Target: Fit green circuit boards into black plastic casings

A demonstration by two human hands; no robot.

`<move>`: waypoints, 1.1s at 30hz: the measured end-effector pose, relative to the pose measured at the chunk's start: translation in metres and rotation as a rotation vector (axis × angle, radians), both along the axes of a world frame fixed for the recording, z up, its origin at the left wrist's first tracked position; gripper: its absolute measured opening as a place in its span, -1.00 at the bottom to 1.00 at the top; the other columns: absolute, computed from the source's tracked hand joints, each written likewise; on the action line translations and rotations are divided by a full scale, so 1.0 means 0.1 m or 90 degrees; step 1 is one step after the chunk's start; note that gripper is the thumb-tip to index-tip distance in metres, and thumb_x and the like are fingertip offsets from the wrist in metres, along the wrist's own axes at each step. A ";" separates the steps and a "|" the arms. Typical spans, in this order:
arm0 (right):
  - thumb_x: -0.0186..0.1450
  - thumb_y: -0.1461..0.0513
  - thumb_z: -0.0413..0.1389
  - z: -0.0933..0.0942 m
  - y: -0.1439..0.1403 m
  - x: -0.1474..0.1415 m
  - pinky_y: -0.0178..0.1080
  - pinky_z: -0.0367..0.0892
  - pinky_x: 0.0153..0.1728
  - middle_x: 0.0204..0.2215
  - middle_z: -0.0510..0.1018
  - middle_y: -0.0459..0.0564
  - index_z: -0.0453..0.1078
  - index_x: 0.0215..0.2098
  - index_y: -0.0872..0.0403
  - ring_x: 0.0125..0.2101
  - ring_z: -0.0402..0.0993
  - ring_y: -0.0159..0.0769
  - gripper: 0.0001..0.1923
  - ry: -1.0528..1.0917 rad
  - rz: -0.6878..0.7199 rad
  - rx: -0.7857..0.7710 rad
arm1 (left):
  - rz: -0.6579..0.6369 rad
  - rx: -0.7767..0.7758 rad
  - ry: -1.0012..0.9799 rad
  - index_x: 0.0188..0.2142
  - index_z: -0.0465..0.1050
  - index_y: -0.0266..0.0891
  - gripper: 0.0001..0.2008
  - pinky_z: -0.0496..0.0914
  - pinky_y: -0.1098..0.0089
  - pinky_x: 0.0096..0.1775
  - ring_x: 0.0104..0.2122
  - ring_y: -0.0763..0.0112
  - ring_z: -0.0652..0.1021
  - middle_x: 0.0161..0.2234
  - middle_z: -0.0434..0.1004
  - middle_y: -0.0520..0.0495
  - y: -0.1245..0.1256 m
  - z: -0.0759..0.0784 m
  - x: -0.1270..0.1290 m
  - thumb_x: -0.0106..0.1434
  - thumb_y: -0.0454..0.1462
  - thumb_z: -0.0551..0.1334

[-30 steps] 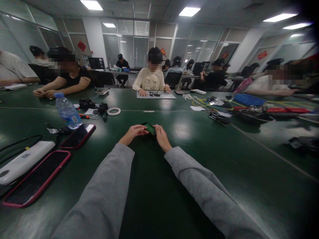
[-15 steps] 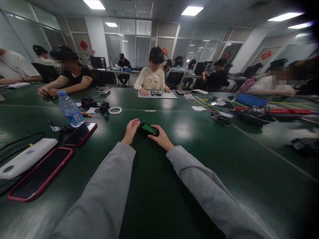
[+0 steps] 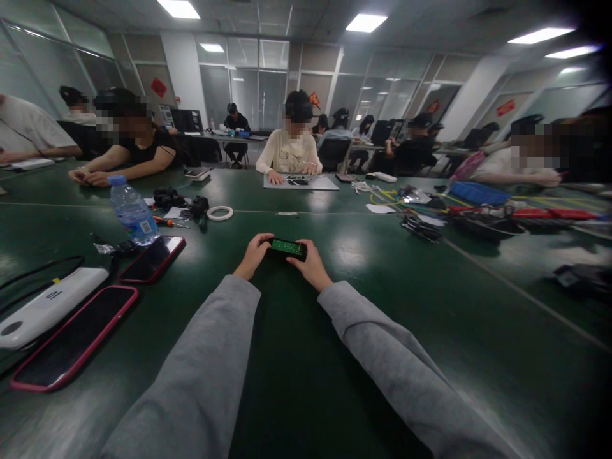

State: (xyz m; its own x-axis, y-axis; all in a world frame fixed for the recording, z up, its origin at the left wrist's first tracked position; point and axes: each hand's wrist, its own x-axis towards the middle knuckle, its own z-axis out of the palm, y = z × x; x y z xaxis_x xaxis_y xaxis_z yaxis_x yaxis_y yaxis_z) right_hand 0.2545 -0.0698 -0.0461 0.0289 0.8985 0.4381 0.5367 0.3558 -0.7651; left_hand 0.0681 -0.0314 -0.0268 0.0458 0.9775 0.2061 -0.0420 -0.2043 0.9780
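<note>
Between my hands, above the green table (image 3: pixel 287 357), is a small black rectangular device (image 3: pixel 285 247) with a green face and pale marks; I cannot tell if the face is a screen or a circuit board. My left hand (image 3: pixel 253 255) closes on its left end, thumb in front and fingers along the top edge. At the other end my right hand (image 3: pixel 312 264) grips it the same way. The device is roughly level, tipped slightly down to the right. My fingers partly cover both of its ends.
To the left lie two red-edged phones (image 3: pixel 76 338) (image 3: pixel 153 260), a white power bank (image 3: pixel 52 306) and a water bottle (image 3: pixel 134 210). A white ring (image 3: pixel 220 213) is farther off. Cables (image 3: pixel 421 226) and a blue tray (image 3: pixel 480 193) sit at right. A person (image 3: pixel 289 153) sits opposite.
My left hand, which was open and apart from the device, has closed on its left end. The device has turned closer to level. The person opposite has moved one hand inward over the board.
</note>
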 end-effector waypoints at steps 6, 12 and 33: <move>0.09 0.18 0.25 0.01 0.00 0.01 -0.11 0.26 -0.06 -0.16 0.37 -0.02 0.20 0.00 0.03 -0.14 0.32 -0.20 -0.46 0.013 0.034 0.003 | 0.002 0.012 -0.031 -0.21 0.45 -0.28 -0.72 0.31 0.25 0.01 -0.15 0.36 0.49 -0.18 0.50 -0.11 0.06 -0.05 0.00 0.05 -0.46 0.19; 0.10 0.20 0.23 0.07 -0.05 -0.01 -0.16 0.27 -0.08 -0.14 0.37 -0.05 0.19 -0.01 0.02 -0.14 0.34 -0.23 -0.49 0.034 0.069 0.020 | -0.007 0.009 -0.042 -0.18 0.44 -0.28 -0.71 0.32 0.27 0.00 -0.14 0.37 0.48 -0.16 0.49 -0.12 0.06 -0.05 -0.02 0.05 -0.45 0.22; 0.07 0.18 0.25 0.06 0.01 -0.02 -0.13 0.31 -0.10 -0.16 0.38 -0.02 0.15 -0.02 0.04 -0.15 0.36 -0.22 -0.44 0.047 0.047 -0.015 | 0.015 0.072 0.023 -0.22 0.46 -0.28 -0.78 0.33 0.28 -0.06 -0.21 0.38 0.48 -0.22 0.49 -0.10 0.04 -0.04 -0.01 0.10 -0.41 0.21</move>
